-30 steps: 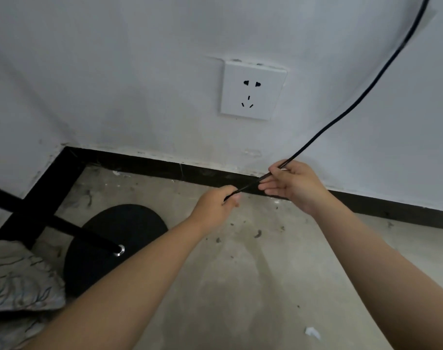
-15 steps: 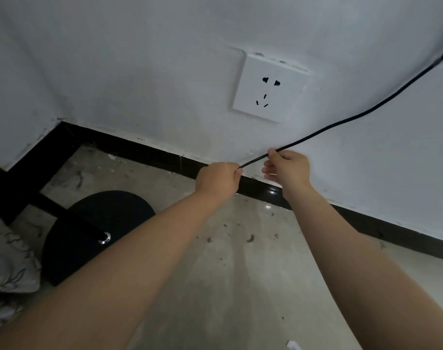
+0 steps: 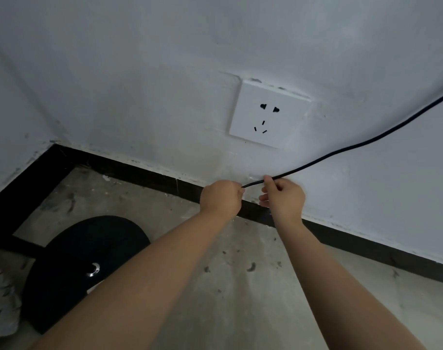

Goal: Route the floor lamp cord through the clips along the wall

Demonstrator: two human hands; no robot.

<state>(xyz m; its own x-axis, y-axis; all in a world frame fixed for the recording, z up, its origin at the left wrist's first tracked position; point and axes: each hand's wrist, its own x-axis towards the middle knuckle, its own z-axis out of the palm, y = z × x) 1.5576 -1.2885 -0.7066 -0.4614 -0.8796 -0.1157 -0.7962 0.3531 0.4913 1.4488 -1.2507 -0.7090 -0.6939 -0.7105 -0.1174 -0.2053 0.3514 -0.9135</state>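
Landmark: white wall socket point(image 3: 269, 114), set in the white wall point(image 3: 139, 72). Five slots on its face; no brand, label or writing readable on it or anywhere else in view.

Black lamp cord point(image 3: 341, 150): enters at the right edge, level with the socket's top, and sags down-left, passing below the socket's lower right corner to end in the two hands just under the socket.

Right hand point(image 3: 284, 198): below the socket, fingertips point(image 3: 268, 179) pinched closed on the cord, close to the wall. Contact with the wall cannot be told.

Left hand point(image 3: 221, 199): below and left of the socket, closed in a fist around the cord's end; a short taut run of cord spans the gap between the hands.

Black baseboard point(image 3: 129, 170): runs along the foot of the wall beneath the socket, behind both hands.

Concrete floor point(image 3: 240, 299): bare, speckled with debris.

Round black lamp base point(image 3: 71, 248): on the floor, far below-left of the socket, with a metal fitting near its middle.

No clip can be made out with certainty.
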